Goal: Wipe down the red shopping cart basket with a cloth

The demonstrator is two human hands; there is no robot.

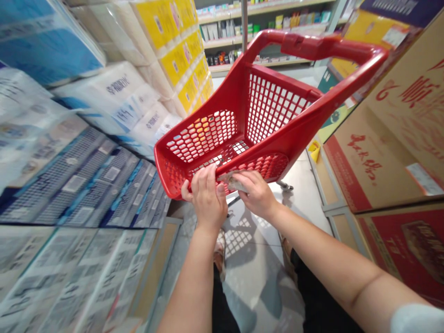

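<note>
A greyish, crumpled cloth (237, 184) was pinched in the fingers of the right hand (257, 194) and held against the near rim of the red cart (294, 122). At 8 o'clock from it, the left hand (208, 199) was laid over the same rim, its fingers stretched out; whether the rim was firmly gripped could not be told. Wiping was judged to be under way, with only this near edge being dealt with. The handle (312, 48), at 1 o'clock from the hands, was left untouched, and wiped parts could not be told from unwiped ones, so the amount left remained unclear. The cart was flanked by packs (90, 180) at 9 o'clock and boxes (391, 134) at 3.
</note>
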